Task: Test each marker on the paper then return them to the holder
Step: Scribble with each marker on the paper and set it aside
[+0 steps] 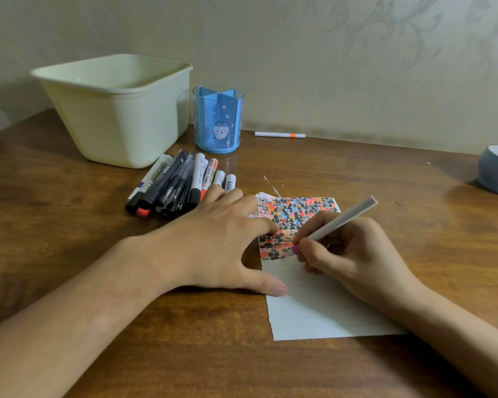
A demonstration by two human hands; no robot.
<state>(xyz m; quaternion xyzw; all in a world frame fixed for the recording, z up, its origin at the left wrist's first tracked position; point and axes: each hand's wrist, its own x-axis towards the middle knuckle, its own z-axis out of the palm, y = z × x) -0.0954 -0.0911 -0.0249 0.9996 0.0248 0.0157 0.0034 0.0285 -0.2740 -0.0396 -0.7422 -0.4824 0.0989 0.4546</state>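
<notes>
A: Pictured at the near right of the worktop (pixel 69 214): right hand (pixel 354 254), fingers (pixel 314 251) curled round a white pink-tipped marker (pixel 337 222), tip down on the paper (pixel 322 305).

B: Left hand (pixel 222 239)?

A: Laid flat, fingers straight and spread, pressing the paper's left edge. Holding nothing.

B: Handling, at a guess?

A: Light, stiff plastic barrel, probably smooth and a little slippery. Best pinched low, near the tip, as here; soft tip likely to flatten under a heavy press. Thin paper, apt to slide or crease unless pinned.

B: Look of the marker?

A: Slim, white-bodied, pink at the nib end, far end tilted up and away to the right. Cap not visible.

B: And the paper?

A: Far half crowded with black, red, orange, blue and pink dashes; near half bare white, left edge ragged.

B: The rest?

A: Loose pile of markers (pixel 179 182) just beyond the left hand, black, white and red among them. Blue holder (pixel 218 119) upright behind the pile toward the back edge, seemingly empty. One white marker with an orange band (pixel 279 135) lying alone by the back edge. Cream tub (pixel 118 110) at the back left, touching nothing else.
</notes>
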